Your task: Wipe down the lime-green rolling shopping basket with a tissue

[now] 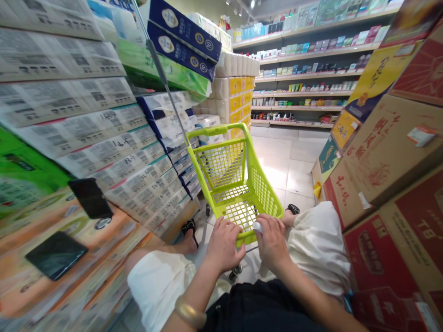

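A lime-green rolling shopping basket (226,184) with mesh walls stands between my knees, its long pull handle (161,69) raised at the far left corner. The mesh floor shows nothing lying on it. My left hand (224,244) is closed over the near rim, with the fingertips reaching inside. Beside it, my right hand (273,240) is bent at the same rim, thumb and fingers around a small white item (257,226). Most of that item is hidden, so its kind is unclear. A gold bangle (189,312) circles my left wrist.
Stacked paper packs (114,120) rise on the left. On an orange pack lie a dark phone (90,197) and a flat dark panel (56,254). Cardboard boxes (384,152) line the right. Behind the tiled floor (273,157) stand product shelves (311,76).
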`<state>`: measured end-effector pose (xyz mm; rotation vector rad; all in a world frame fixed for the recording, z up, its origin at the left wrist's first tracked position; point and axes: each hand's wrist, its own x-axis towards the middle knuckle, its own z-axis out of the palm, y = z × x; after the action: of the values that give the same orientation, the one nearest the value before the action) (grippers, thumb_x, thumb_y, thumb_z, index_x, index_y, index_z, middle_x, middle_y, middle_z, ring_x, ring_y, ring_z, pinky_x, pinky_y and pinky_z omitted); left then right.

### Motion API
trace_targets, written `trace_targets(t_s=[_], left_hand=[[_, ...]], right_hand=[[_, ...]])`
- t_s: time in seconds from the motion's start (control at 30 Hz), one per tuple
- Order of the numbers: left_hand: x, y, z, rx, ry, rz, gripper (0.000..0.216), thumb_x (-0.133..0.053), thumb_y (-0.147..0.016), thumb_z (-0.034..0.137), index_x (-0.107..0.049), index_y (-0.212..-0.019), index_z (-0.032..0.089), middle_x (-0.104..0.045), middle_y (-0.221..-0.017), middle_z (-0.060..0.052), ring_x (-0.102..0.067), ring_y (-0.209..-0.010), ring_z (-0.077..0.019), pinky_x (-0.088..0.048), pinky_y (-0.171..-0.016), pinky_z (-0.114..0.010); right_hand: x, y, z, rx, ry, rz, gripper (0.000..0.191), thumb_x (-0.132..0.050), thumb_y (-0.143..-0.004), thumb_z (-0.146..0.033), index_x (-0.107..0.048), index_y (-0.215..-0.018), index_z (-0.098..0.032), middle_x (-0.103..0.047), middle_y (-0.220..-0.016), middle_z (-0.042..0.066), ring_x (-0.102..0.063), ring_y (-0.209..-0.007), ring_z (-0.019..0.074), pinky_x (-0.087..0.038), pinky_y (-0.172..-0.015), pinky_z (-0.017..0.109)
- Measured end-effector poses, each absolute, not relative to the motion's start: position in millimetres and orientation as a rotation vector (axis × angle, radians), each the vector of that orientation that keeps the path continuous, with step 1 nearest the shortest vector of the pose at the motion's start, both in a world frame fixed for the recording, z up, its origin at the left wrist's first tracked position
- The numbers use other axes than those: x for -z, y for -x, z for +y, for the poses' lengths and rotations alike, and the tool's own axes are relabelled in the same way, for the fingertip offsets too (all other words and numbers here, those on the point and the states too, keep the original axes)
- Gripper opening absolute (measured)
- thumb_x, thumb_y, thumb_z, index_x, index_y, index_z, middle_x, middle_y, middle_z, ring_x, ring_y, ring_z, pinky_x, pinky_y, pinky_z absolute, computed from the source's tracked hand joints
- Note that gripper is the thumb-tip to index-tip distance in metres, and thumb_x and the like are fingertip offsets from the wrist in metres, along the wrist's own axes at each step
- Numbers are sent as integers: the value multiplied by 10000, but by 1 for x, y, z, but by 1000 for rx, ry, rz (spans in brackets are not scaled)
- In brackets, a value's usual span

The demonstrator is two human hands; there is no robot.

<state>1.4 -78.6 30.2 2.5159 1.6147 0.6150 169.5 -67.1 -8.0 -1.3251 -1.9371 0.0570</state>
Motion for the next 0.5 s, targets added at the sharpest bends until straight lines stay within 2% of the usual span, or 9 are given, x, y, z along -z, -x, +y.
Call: trace_targets(t_s=[0.17, 0.27, 0.37, 0.43, 0.5], left_hand=[[-21, -2, -75, -570, -2565, 1716, 235, -604, -641, 131, -615, -863, 208, -654, -835, -76, -569, -962, -288, -360, -1079, -551], [-18, 3, -75, -683, -2550, 1649, 182, -604, -674, 143, -590, -841, 215, -645, -836, -50, -573, -952, -263, -364, -1079, -547], [-14, 9, -78, -819, -2525, 1627, 135, -612, -709, 153, -559, -818, 213, -640, -993, -60, -553, -1079, -260, -344, -1100, -548], [-10, 10, -81, -894, -2514, 1695, 133, -620, -723, 165, -560, -834, 206, -605, -1136, -91, -489, -1209, -292, -327, -1107, -570], [-6, 8, -83, -935, -2496, 1776, 128, -621, -737, 182, -571, -853, 202, -580, -1182, -109, -450, -1257, -316, -325, -1099, -593]], right_hand=[[5, -140, -80, -173, 1176, -2105, 320, -465, -878, -153, -538, -1186, -204, -645, -1121, 64, -535, -1104, 194, -162, -1122, 396], [7, -145, -78, -140, 1138, -2107, 330, -465, -851, -135, -540, -1164, -207, -642, -1112, 61, -532, -1109, 196, -128, -1133, 414], [13, -169, -69, -55, 1208, -1988, 314, -442, -826, -100, -548, -1103, -203, -631, -1117, 70, -519, -1146, 211, -135, -1126, 429], [16, -184, -62, 11, 1283, -1915, 320, -436, -818, -91, -543, -1101, -196, -616, -1140, 84, -498, -1179, 231, -159, -1117, 443], [18, -188, -60, 58, 1330, -1878, 334, -432, -814, -86, -537, -1113, -189, -610, -1139, 93, -488, -1187, 244, -183, -1111, 450]])
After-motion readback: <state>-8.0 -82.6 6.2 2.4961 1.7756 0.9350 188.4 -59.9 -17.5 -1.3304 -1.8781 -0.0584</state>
